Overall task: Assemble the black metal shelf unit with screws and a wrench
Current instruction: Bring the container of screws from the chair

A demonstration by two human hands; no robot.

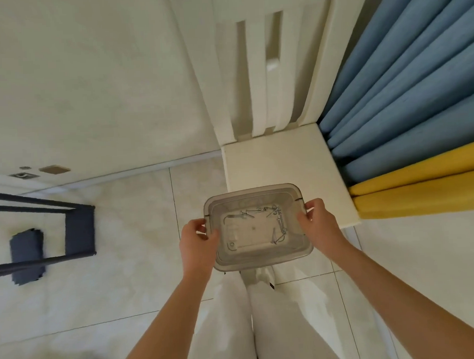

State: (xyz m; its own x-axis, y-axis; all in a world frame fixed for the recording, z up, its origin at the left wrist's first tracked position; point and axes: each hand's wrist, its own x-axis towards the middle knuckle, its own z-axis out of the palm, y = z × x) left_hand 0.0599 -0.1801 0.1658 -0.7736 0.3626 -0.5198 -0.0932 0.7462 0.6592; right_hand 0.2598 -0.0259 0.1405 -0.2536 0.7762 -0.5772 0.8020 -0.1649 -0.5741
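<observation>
Below the hands, white trousers [223, 329] and a tiled floor [112, 279] fill the near view; the person appears to be standing. The left hand [199, 240] curls its fingers over the left rim of a clear plastic tub [261, 261], and the right hand [318, 222] grips the opposite rim, thumb on top. Both hands are closed on the tub, which hangs between them in the air and looks roughly level.

Inside, loose screws [280, 223] lie bunched toward the right hand's side. A bent metal piece, probably the wrench [232, 216], lies nearer the left hand.

Just beyond the hands stands a white chair [278, 164]; the tub overlaps its seat's near edge in view, though how high above it cannot be told. Well off past the left hand, the black frame [79, 232] of the shelf stands on the floor, with a dark panel [27, 256] beside it, blurred. Past the right hand hangs a blue and yellow curtain [403, 90].

The main risk is a spill. The tub has no lid and is held only at the rims, so a tilt or a slipping grip would probably send the screws sliding over the wall. On hard tile they would likely bounce and roll under the chair or curtain, leaving too few for the frame. Set down too near the seat's edge, the tub could also tip off.
</observation>
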